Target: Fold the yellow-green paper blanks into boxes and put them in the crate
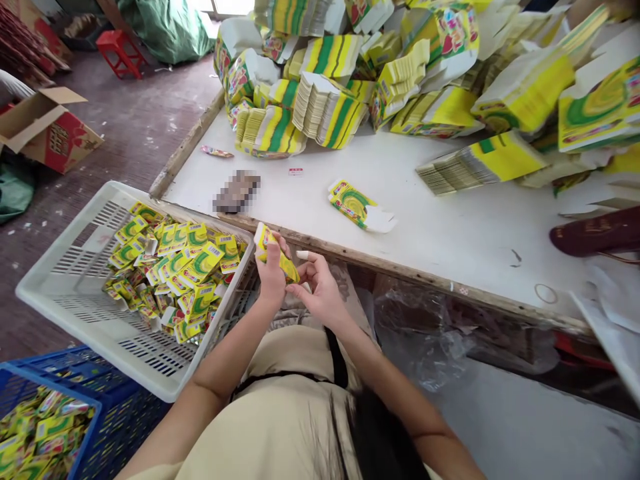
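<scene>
My left hand (273,270) is wrapped round a small yellow and green carton (289,268), held tilted just off the table's front edge. At the carton's lower end is my right hand (319,285), its fingers bent and thumb close to the carton; a pale cover sits on one fingertip. Whether those fingers pinch a flap is too small to make out. A flattened carton (353,205) of the same print lies on the white table (300,193) ahead. Left of my hands, a white plastic crate (65,287) holds many folded cartons (175,260).
Stacks of flat cartons (325,107) cover the table's back and right. A blurred dark object (237,191) and a small wrapped packet (217,152) lie at its left. A blue crate (125,407), an open cardboard box (65,137) and a red stool (120,52) stand on the floor.
</scene>
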Demonstrator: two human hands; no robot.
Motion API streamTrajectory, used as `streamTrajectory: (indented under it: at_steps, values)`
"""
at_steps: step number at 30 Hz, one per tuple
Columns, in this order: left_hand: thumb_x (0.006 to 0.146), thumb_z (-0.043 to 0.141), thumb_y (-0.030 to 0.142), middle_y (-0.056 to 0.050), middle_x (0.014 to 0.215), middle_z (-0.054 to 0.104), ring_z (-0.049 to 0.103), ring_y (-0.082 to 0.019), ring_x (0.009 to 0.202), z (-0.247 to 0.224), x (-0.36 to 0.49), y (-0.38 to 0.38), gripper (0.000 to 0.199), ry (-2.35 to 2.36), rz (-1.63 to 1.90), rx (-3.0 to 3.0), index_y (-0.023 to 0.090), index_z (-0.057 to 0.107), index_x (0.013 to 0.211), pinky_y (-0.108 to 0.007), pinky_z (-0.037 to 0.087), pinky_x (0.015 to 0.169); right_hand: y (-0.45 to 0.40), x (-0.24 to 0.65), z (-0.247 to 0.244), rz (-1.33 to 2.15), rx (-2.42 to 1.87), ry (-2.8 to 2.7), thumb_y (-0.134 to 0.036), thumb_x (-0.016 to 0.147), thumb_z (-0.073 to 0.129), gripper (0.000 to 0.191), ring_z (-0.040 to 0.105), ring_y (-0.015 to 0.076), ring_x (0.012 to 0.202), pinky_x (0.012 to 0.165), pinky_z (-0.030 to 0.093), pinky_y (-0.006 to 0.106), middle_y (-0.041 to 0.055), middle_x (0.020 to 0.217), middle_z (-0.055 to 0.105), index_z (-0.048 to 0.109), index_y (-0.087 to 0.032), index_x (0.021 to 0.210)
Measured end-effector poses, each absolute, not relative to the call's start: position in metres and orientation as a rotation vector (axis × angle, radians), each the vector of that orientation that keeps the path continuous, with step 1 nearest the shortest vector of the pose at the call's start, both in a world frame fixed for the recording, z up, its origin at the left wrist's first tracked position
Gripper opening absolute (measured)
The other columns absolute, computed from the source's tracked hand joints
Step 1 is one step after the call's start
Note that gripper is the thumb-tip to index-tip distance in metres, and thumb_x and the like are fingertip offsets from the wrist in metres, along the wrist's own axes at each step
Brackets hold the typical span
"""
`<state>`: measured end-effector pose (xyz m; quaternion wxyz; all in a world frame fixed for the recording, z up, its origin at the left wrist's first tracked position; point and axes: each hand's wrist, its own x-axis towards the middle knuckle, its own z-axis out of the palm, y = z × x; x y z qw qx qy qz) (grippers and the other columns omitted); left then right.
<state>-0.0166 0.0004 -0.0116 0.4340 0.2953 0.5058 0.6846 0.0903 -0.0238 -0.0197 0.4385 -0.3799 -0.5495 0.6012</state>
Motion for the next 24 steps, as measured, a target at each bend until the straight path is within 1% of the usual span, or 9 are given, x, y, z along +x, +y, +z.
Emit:
streamTrajectory:
  at_steps: [3, 5, 7, 11, 14, 16, 19, 22, 24]
  values:
    - [0.081, 0.059, 0.072, 0.001, 0.087, 0.058, 0.059, -0.012, 0.074, -0.024, -0.022, -0.003, 0.053, 1.286, 1.583, 0.846, 0.024, 0.054, 0.102, -0.025, 0.051, 0.070, -0.012, 0.100, -0.026, 1.473, -1.017, -1.406, -0.036, 0.074, 0.078, 0.045, 0.061, 0.0167, 0.072, 0.069, 0.052, 0.030, -0.0016, 0.079, 0.065, 0.059, -0.023, 0.114]
    - [0.084, 0.060, 0.067, -0.001, 0.096, 0.062, 0.061, -0.013, 0.083, -0.029, -0.024, -0.004, 0.049, 1.275, 1.548, 0.909, 0.024, 0.058, 0.107, -0.025, 0.052, 0.077, -0.004, 0.108, -0.029, 1.373, -1.092, -1.403, -0.038, 0.078, 0.074, 0.034, 0.064, 0.0191, 0.079, 0.074, 0.053, 0.033, 0.0016, 0.087, 0.070, 0.066, -0.022, 0.107]
    - [0.085, 0.063, 0.061, -0.001, 0.097, 0.066, 0.063, -0.014, 0.087, -0.030, -0.023, -0.005, 0.042, 1.250, 1.546, 0.920, 0.023, 0.063, 0.104, -0.026, 0.052, 0.082, 0.001, 0.113, -0.030, 1.266, -1.139, -1.406, -0.038, 0.083, 0.069, 0.023, 0.067, 0.0217, 0.087, 0.080, 0.054, 0.035, 0.0035, 0.095, 0.074, 0.071, -0.022, 0.100]
    - [0.081, 0.073, 0.052, -0.002, 0.091, 0.073, 0.066, -0.016, 0.083, -0.023, -0.025, -0.003, 0.034, 1.231, 1.560, 0.848, 0.020, 0.070, 0.092, -0.030, 0.054, 0.082, 0.004, 0.120, -0.025, 1.198, -1.157, -1.440, -0.036, 0.086, 0.065, 0.018, 0.067, 0.0208, 0.072, 0.066, 0.054, 0.033, 0.0019, 0.079, 0.074, 0.074, -0.022, 0.081]
    - [0.083, 0.071, 0.050, -0.005, 0.095, 0.074, 0.068, -0.018, 0.088, -0.009, -0.037, -0.003, 0.034, 1.283, 1.531, 0.968, 0.019, 0.072, 0.098, -0.030, 0.055, 0.083, 0.005, 0.132, -0.015, 1.046, -1.149, -1.547, -0.033, 0.087, 0.064, 0.016, 0.066, 0.0208, 0.069, 0.064, 0.053, 0.034, 0.0019, 0.077, 0.074, 0.077, -0.024, 0.083]
    - [0.086, 0.068, 0.052, -0.007, 0.107, 0.071, 0.067, -0.019, 0.098, 0.008, -0.052, -0.005, 0.042, 1.311, 1.562, 1.141, 0.022, 0.067, 0.115, -0.032, 0.054, 0.087, 0.007, 0.144, -0.006, 0.827, -1.166, -1.656, -0.030, 0.089, 0.064, 0.016, 0.066, 0.0221, 0.075, 0.070, 0.054, 0.037, 0.0030, 0.083, 0.074, 0.079, -0.028, 0.091]
    - [0.085, 0.063, 0.061, -0.011, 0.129, 0.062, 0.060, -0.025, 0.120, 0.037, -0.071, -0.011, 0.063, 1.303, 1.507, 1.491, 0.025, 0.053, 0.136, -0.039, 0.050, 0.101, 0.007, 0.157, 0.006, 0.527, -1.156, -1.839, -0.024, 0.092, 0.060, 0.024, 0.065, 0.0245, 0.090, 0.089, 0.052, 0.044, 0.0033, 0.093, 0.075, 0.079, -0.036, 0.101]
    - [0.072, 0.075, 0.064, -0.016, 0.146, 0.050, 0.047, -0.035, 0.137, 0.055, -0.071, -0.018, 0.088, 1.352, 1.136, 1.855, 0.022, 0.045, 0.144, -0.049, 0.040, 0.113, 0.002, 0.157, 0.011, 0.404, -0.997, -1.990, -0.021, 0.092, 0.060, 0.029, 0.064, 0.0245, 0.101, 0.107, 0.043, 0.051, -0.0004, 0.101, 0.076, 0.077, -0.042, 0.104]
    - [0.066, 0.084, 0.054, -0.017, 0.146, 0.051, 0.050, -0.036, 0.135, 0.055, -0.062, -0.020, 0.096, 1.391, 0.867, 1.968, 0.021, 0.042, 0.145, -0.050, 0.042, 0.111, -0.003, 0.151, 0.011, 0.419, -0.885, -2.030, -0.023, 0.092, 0.061, 0.028, 0.063, 0.0243, 0.108, 0.115, 0.035, 0.053, -0.0030, 0.106, 0.075, 0.075, -0.045, 0.104]
